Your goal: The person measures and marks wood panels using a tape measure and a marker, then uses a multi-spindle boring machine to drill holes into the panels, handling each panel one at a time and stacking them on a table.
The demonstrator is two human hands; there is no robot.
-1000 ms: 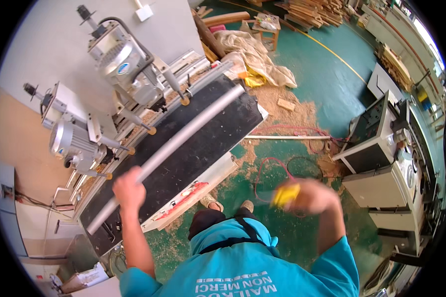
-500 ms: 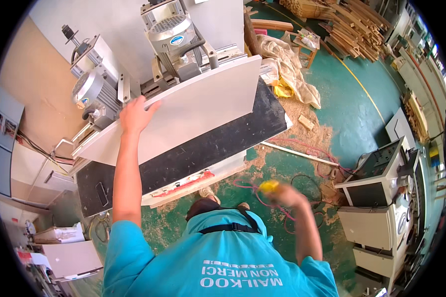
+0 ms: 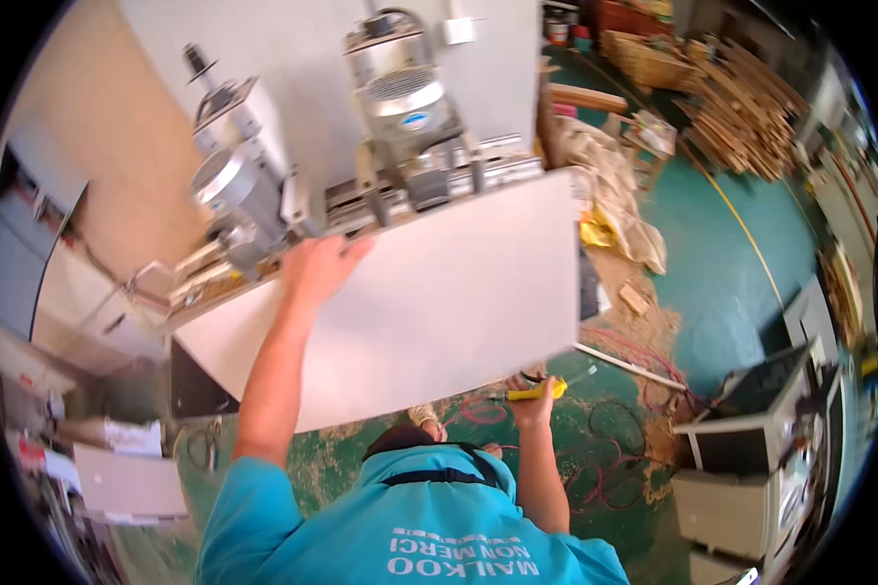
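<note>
A large white panel (image 3: 429, 302) lies across the black-topped machine table (image 3: 197, 375), its broad face toward me and its near edge overhanging the front. My left hand (image 3: 317, 271) is closed over the panel's far edge, left of the middle, with the thumb spread to the right. Just past the near right corner, my right hand (image 3: 534, 398) grips a yellow air blow gun (image 3: 538, 391); its exact shape is partly hidden by the fingers. A pink hose (image 3: 480, 409) loops on the floor close by it.
Two motor units stand behind the panel, the left motor (image 3: 239, 190) and the right motor (image 3: 405, 107). Sawdust (image 3: 644, 322) and hoses litter the green floor. To the right is a control cabinet (image 3: 741, 429); stacked timber (image 3: 741, 112) lies far right, near a cloth sack (image 3: 605, 175).
The panel has tilted toward me, showing more of its face and covering more of the black table. My right hand has moved left and up with the blow gun, toward the panel's near edge.
</note>
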